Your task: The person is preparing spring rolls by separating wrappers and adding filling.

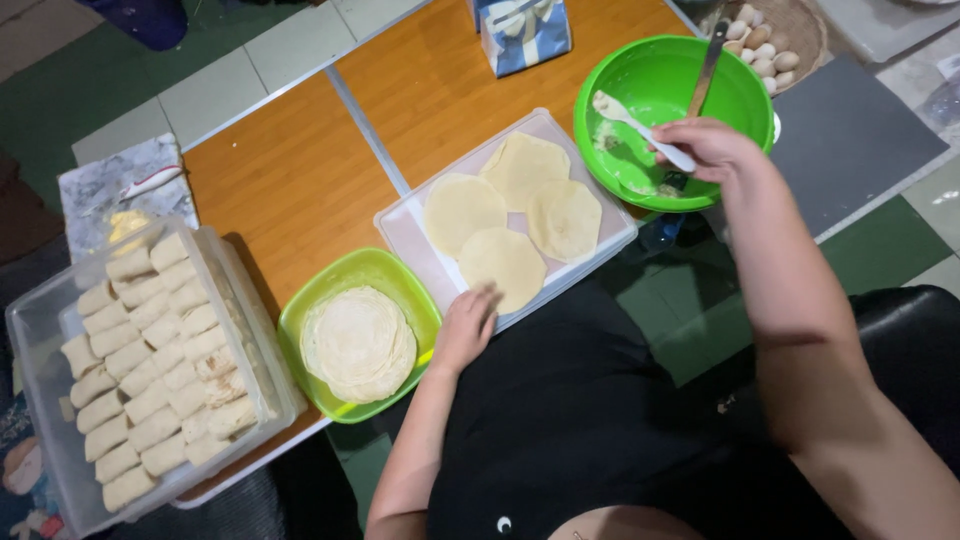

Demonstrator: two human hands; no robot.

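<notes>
My right hand [708, 146] grips a white plastic spoon [628, 122] over the round green bowl [640, 70], whose bottom holds a little pale filling. My left hand [466, 326] rests at the near edge of a white rectangular tray [400, 222], fingertips touching the nearest of several round thin wrappers [504, 264] laid flat on it. A square green dish [376, 268] to the left of that hand holds a stack of wrappers [358, 342].
A clear plastic box [40, 330] at the left is packed with rows of rolled wraps. A metal utensil [706, 66] leans in the green bowl. A blue-and-white carton [524, 32] stands at the table's far edge, a basket of eggs [766, 44] at the top right.
</notes>
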